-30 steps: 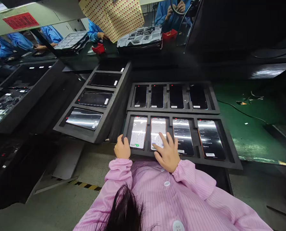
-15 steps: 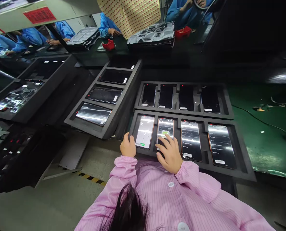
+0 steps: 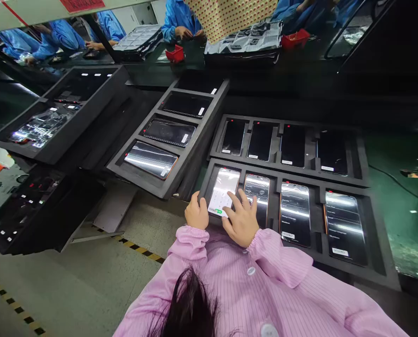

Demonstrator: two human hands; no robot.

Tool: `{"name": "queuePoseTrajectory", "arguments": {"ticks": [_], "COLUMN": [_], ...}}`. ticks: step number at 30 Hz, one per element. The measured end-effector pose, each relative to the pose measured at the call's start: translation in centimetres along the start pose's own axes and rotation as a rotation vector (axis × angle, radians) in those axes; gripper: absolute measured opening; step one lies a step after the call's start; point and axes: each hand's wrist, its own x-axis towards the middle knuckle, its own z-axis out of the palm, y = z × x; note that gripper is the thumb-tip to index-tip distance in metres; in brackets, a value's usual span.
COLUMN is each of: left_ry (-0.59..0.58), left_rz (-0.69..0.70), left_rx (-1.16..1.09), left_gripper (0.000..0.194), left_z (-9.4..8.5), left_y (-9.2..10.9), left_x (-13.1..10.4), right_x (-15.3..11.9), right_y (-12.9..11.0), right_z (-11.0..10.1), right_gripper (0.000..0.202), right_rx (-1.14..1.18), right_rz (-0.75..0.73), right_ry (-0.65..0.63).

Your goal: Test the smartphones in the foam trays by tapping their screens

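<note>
My left hand (image 3: 197, 213) rests at the left end of the front foam tray (image 3: 381, 243), its fingers curled over the edge. Spread fingers of my right hand (image 3: 242, 219) reach over the leftmost phone (image 3: 226, 180), which shows a white screen with a keypad and a green button. Beside it lies a second phone (image 3: 259, 187) with a dark menu, partly hidden by that hand. Farther right in the same tray are a third phone (image 3: 295, 215) and a fourth phone (image 3: 346, 229), both showing dark menus.
Behind is another foam tray (image 3: 362, 159) with dark phones. Left of it stand a slanted tray stack (image 3: 156, 185) with phones and a black box (image 3: 54, 150) of parts. Across the bench, people in blue sit near red bins (image 3: 175, 54). A cable lies at right.
My right hand has moved left from the second phone to the leftmost one. The second phone's screen now shows a dark menu instead of a white and green box. The view has shifted.
</note>
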Motion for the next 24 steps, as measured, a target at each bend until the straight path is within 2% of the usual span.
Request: {"name": "queuePoseTrajectory", "arguments": {"ticks": [4, 10, 18, 24], "left_ry": [-0.002, -0.014, -0.02, -0.038], "left_rz": [-0.013, -0.009, -0.018, -0.028], "left_rx": [0.002, -0.013, -0.012, -0.02], "left_gripper": [0.039, 0.04, 0.04, 0.039], "left_z": [-0.1, 0.0, -0.1, -0.2], "left_y": [0.1, 0.0, 0.1, 0.2], "left_x": [0.0, -0.1, -0.1, -0.2], "right_x": [0.0, 1.1, 0.1, 0.5], "right_y": [0.0, -0.9, 0.3, 0.3], "right_z": [-0.2, 0.5, -0.5, -0.3], "right_gripper": [0.028, 0.036, 0.031, 0.027], "right_rx": [-0.026, 0.025, -0.006, 0.051], "right_rz": [0.051, -0.046, 0.103, 0.072], "right_ry": [0.031, -0.071, 0.038, 0.051]}}
